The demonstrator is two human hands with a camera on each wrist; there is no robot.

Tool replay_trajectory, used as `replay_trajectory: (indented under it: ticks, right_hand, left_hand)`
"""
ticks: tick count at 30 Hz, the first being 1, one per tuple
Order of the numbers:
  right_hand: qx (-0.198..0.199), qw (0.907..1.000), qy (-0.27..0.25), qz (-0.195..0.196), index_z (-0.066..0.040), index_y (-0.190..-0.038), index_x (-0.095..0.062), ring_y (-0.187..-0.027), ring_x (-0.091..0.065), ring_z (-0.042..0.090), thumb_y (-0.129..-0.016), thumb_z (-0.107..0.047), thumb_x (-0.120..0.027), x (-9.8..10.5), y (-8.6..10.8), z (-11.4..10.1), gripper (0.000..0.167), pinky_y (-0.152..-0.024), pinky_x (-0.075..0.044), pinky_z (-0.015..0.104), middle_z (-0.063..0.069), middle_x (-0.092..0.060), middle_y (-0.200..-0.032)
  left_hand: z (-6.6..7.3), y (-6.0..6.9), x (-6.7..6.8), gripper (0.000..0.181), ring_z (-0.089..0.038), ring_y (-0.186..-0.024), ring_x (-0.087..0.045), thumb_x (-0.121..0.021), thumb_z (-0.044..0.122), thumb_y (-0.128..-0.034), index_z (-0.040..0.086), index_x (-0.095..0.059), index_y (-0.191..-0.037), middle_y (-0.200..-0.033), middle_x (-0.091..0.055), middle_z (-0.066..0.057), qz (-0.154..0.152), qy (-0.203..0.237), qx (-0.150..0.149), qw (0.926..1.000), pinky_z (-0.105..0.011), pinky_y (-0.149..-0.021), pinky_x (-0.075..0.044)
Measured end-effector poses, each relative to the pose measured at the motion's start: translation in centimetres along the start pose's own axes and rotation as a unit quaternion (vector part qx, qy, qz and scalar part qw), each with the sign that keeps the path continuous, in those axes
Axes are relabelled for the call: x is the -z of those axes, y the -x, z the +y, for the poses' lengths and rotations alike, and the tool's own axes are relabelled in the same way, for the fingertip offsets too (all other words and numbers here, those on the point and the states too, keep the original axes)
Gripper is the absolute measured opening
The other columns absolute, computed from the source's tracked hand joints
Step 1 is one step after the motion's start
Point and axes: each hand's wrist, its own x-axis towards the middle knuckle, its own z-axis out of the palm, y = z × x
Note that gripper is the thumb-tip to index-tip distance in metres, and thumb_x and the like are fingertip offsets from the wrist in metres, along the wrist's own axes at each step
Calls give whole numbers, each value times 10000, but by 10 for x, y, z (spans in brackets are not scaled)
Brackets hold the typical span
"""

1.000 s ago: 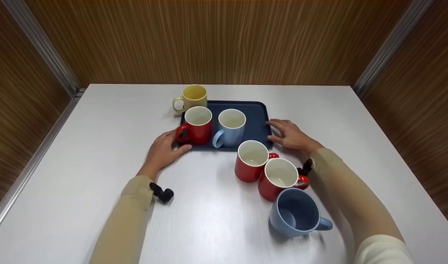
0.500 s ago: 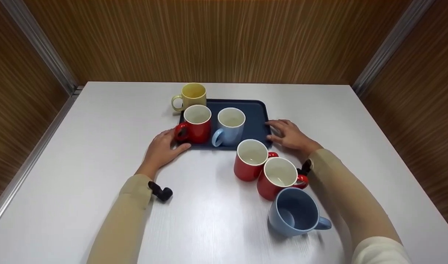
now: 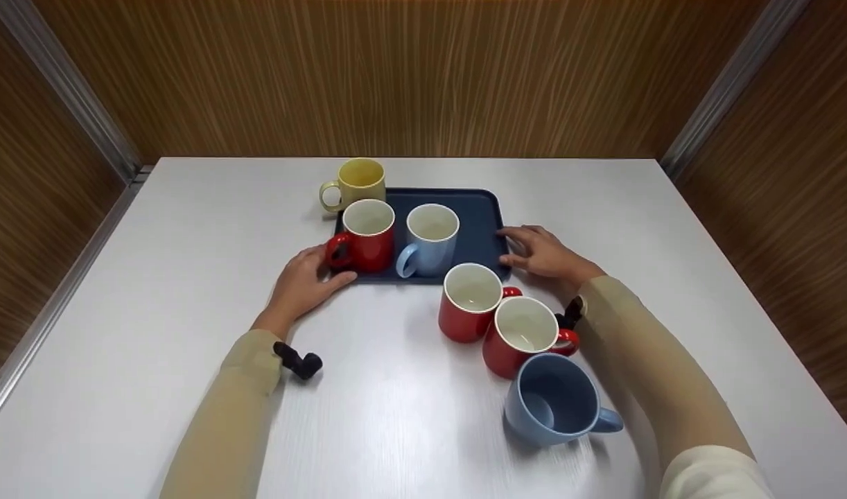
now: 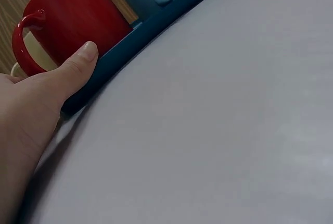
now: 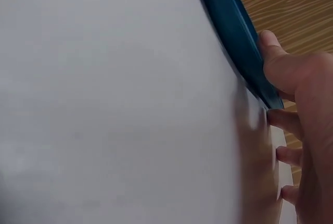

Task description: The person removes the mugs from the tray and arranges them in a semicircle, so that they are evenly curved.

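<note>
A dark blue tray (image 3: 475, 222) lies on the white table, bearing a red mug (image 3: 370, 242) and a light blue mug (image 3: 437, 253). My left hand (image 3: 299, 285) holds its near left corner; in the left wrist view the thumb (image 4: 78, 67) lies over the rim beside the red mug, the other fingers mostly hidden. At the opposite side, my right hand (image 3: 543, 255) grips the right edge. In the right wrist view its thumb (image 5: 270, 47) is on the rim, the bent fingers (image 5: 285, 122) at the outer side.
Behind the tray's far left corner stands a yellow mug (image 3: 361, 181). Two more red mugs, one nearer the tray (image 3: 461, 315) and one farther (image 3: 503, 350), line up with a large grey-blue mug (image 3: 545, 416) beside my right forearm. Wood-grain panels (image 3: 409, 76) enclose the table.
The whole head view has shifted slightly, with everything a little farther left. Both hands keep their places on the tray, and the mugs stand as before.
</note>
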Motion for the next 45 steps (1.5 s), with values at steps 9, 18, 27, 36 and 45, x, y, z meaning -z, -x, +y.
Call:
replay_trajectory:
  ticks: [9,18,27,36,45]
  right_hand:
    - [-90,9999,-70,-111,-196,-1428,-369,-1344,-187,357,-861,-514,-574,1,1,-3,681,-1066,-154,549,119,-357,-1449]
    - [-265,9993,-194,-164,-219,-1438,-350,-1362,-130,375,-864,-526,-560,-2,3,-1,684,-1065,-134,575,130,-323,-1468]
    - [-343,9991,-107,-237,-220,-1447,-322,-1380,-93,357,-885,-505,-537,-2,1,-5,665,-1077,-96,563,107,-283,-1491]
    - [-349,9989,-100,-302,-237,-1451,-307,-1387,-73,343,-881,-536,-518,-5,1,-6,677,-1076,-88,564,109,-262,-1499]
    - [-329,9980,127,-523,-219,-1461,-272,-1385,-61,368,-895,-545,-484,1,1,-8,687,-1078,-56,567,126,-233,-1508]
  left_hand:
    - [7,-1,5,813,-275,-1199,-444,-624,630,-760,87,-480,-1347,-1282,-538,-111,-200,480,370,9980,-442,-1019,-338]
    - [16,2,19,866,-244,-1294,-384,-617,615,-778,97,-357,-1422,-1397,-433,-119,-485,1534,1196,9797,-412,-1057,-301]
    - [30,4,48,780,-304,-1092,-557,-566,600,-824,11,-459,-1324,-1232,-559,-191,-334,2304,1964,9525,-400,-905,-447]
    - [45,4,59,721,-326,-1091,-547,-504,575,-874,29,-423,-1339,-1264,-515,-194,-764,3535,3088,8797,-408,-890,-458]
    - [54,-2,58,723,-265,-953,-588,-477,592,-878,90,-339,-1379,-1275,-500,-192,-1242,3844,3524,8442,-328,-772,-514]
